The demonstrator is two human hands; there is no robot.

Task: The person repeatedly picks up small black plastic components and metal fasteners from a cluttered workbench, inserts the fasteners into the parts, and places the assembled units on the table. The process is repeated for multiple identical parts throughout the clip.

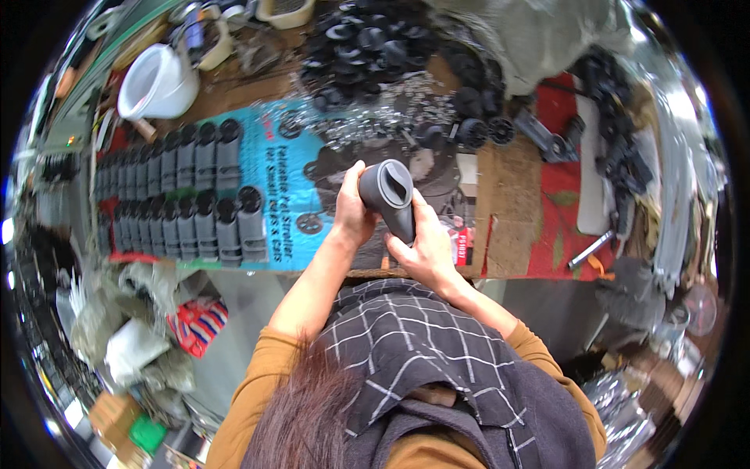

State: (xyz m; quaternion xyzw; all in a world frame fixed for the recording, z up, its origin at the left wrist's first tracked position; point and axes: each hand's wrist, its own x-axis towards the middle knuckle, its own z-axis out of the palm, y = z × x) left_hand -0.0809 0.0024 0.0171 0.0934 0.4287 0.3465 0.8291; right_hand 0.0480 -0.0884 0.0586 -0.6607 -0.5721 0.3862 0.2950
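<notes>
Above the table's near edge, I hold a dark grey plastic part (388, 186) with a round top and a narrower body. A crescent-shaped opening shows in its top. My left hand (356, 206) is closed around its left side, thumb up near the rim. From the right, my right hand (428, 246) grips the lower body, its fingers partly hidden behind the part. Beneath both hands lies a printed cardboard sheet (285, 168). To the left, similar grey parts (227, 160) with black round ends stand in two rows.
Black curved pieces (367, 51) form a heap at the back, with small shiny metal pieces (383, 113) before it. Black wheels (473, 133) sit right of these. A white bucket (168, 86) stands far left. A silver tool (590, 250) lies near the right edge.
</notes>
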